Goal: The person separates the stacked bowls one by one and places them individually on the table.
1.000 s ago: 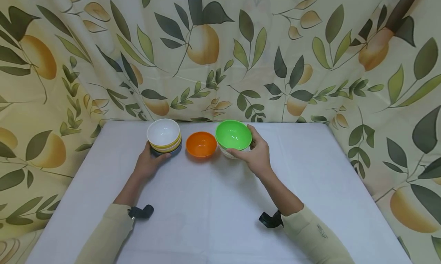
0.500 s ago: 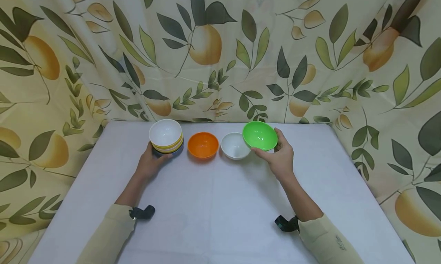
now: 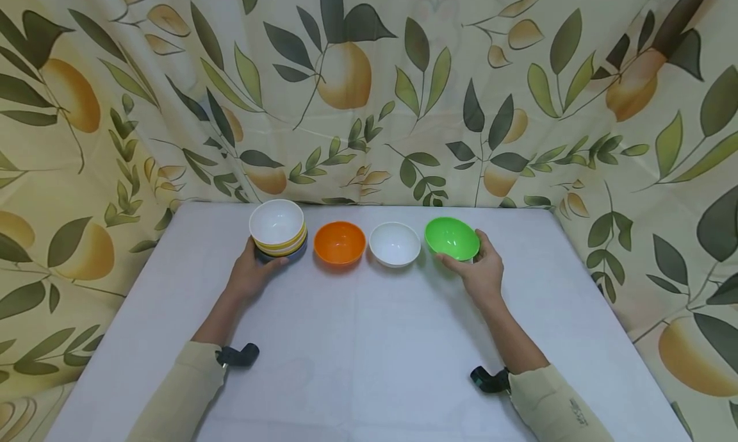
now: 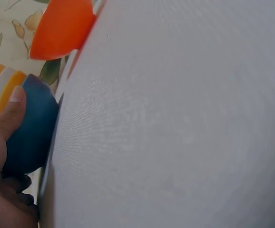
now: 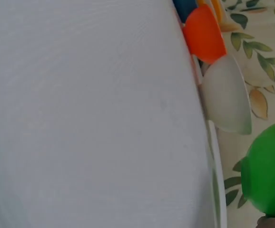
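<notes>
My left hand (image 3: 249, 274) grips a stack of bowls at the table's back left, its thumb along the near side. A white bowl (image 3: 277, 221) tops the stack, yellow and white rims show under it, and a dark blue bowl (image 4: 35, 128) is at the bottom. My right hand (image 3: 483, 274) holds a bright green bowl (image 3: 452, 238) by its right side, thumb in front and fingers behind. In the right wrist view, the green bowl's base (image 5: 245, 178) shows a gap from the tabletop edge. To its left stand an orange bowl (image 3: 340, 243) and a white bowl (image 3: 394, 245).
A white cloth covers the table (image 3: 352, 352). The bowls form a row near its back edge. Right behind hangs a curtain (image 3: 403, 141) printed with fruit and leaves.
My right hand has carried the green bowl rightward from over the white bowl, uncovering it, then lowered it towards the table to its right. My left hand stays on the stack.
</notes>
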Action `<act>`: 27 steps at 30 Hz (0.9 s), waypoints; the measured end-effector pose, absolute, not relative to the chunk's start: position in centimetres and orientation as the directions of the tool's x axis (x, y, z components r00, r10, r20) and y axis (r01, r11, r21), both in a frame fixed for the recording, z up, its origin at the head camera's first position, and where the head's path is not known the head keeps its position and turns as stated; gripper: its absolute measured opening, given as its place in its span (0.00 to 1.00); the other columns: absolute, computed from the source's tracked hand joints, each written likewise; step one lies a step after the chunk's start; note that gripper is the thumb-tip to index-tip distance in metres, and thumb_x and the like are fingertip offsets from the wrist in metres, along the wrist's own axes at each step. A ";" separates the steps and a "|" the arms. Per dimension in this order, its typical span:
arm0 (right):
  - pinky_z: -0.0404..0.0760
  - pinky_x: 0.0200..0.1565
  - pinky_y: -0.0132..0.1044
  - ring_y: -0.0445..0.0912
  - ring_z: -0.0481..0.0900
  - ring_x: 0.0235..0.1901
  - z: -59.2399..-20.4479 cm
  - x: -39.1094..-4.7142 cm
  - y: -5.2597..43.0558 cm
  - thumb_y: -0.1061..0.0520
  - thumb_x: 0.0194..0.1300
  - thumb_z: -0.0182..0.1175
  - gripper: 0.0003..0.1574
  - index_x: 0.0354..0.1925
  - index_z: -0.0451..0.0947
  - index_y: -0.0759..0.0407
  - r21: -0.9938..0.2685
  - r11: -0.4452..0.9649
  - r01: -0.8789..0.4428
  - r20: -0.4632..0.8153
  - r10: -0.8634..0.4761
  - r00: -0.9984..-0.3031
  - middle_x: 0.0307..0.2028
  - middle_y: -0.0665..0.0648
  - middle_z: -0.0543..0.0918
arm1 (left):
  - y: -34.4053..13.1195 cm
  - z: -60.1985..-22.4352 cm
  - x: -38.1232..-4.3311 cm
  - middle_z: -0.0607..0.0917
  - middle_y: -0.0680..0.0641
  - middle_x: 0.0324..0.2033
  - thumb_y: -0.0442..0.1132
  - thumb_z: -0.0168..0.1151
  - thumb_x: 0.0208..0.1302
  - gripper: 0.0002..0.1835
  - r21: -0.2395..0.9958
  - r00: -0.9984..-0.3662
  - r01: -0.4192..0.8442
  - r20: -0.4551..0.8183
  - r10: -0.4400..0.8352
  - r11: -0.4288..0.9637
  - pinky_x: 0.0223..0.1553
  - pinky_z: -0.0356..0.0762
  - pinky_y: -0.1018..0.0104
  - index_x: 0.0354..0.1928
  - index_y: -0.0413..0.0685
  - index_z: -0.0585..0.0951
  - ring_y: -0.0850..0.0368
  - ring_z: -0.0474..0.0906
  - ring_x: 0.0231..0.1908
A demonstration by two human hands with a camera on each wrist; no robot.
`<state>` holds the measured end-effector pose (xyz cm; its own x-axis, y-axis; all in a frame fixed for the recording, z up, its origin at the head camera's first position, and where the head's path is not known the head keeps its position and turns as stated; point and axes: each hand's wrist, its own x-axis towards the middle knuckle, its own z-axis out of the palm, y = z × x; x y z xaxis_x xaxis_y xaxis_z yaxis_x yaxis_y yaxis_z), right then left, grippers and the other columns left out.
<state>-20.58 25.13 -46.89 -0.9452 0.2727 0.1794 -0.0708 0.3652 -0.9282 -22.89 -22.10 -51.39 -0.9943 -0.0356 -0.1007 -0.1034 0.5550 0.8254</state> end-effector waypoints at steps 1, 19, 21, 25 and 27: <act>0.65 0.76 0.50 0.59 0.64 0.75 -47.2 -20.6 25.2 0.61 0.53 0.83 0.64 0.78 0.58 0.73 -0.928 0.369 -0.052 0.163 0.276 -0.947 0.74 0.71 0.68 | -22.1 -51.4 -22.9 0.49 0.32 0.82 0.59 0.72 0.67 0.63 0.824 -0.994 -0.106 -0.103 -0.037 0.556 0.79 0.44 0.36 0.85 0.43 0.38 0.34 0.43 0.80; 0.61 0.77 0.52 0.60 0.61 0.77 -48.8 -20.7 25.6 0.55 0.54 0.84 0.66 0.79 0.56 0.71 -0.907 0.419 0.034 0.090 0.273 -0.958 0.75 0.71 0.66 | -22.1 -51.4 -22.9 0.49 0.33 0.82 0.57 0.72 0.68 0.62 0.818 -0.995 -0.097 -0.097 -0.031 0.567 0.80 0.44 0.37 0.85 0.43 0.38 0.35 0.43 0.81; 0.60 0.78 0.53 0.60 0.60 0.77 -48.8 -20.6 25.6 0.55 0.54 0.84 0.67 0.79 0.56 0.71 -0.903 0.429 0.037 0.090 0.272 -0.958 0.75 0.71 0.65 | -22.1 -51.3 -22.9 0.48 0.34 0.82 0.58 0.72 0.68 0.62 0.819 -0.994 -0.100 -0.101 -0.031 0.565 0.80 0.44 0.37 0.85 0.44 0.38 0.35 0.42 0.81; 0.55 0.79 0.56 0.61 0.56 0.78 -48.7 -20.4 25.6 0.53 0.54 0.84 0.71 0.81 0.51 0.70 -0.887 0.457 0.063 0.074 0.275 -0.958 0.78 0.71 0.60 | -22.1 -51.3 -23.0 0.48 0.33 0.82 0.58 0.72 0.68 0.63 0.820 -0.994 -0.104 -0.105 -0.031 0.563 0.80 0.44 0.37 0.85 0.44 0.38 0.35 0.42 0.81; 0.54 0.79 0.57 0.62 0.54 0.79 -48.6 -20.3 25.5 0.53 0.54 0.84 0.73 0.82 0.48 0.70 -0.879 0.470 0.078 0.062 0.275 -0.960 0.79 0.71 0.58 | -22.1 -51.4 -23.0 0.49 0.34 0.82 0.58 0.72 0.68 0.63 0.821 -0.994 -0.105 -0.105 -0.032 0.561 0.80 0.43 0.37 0.85 0.44 0.38 0.35 0.42 0.81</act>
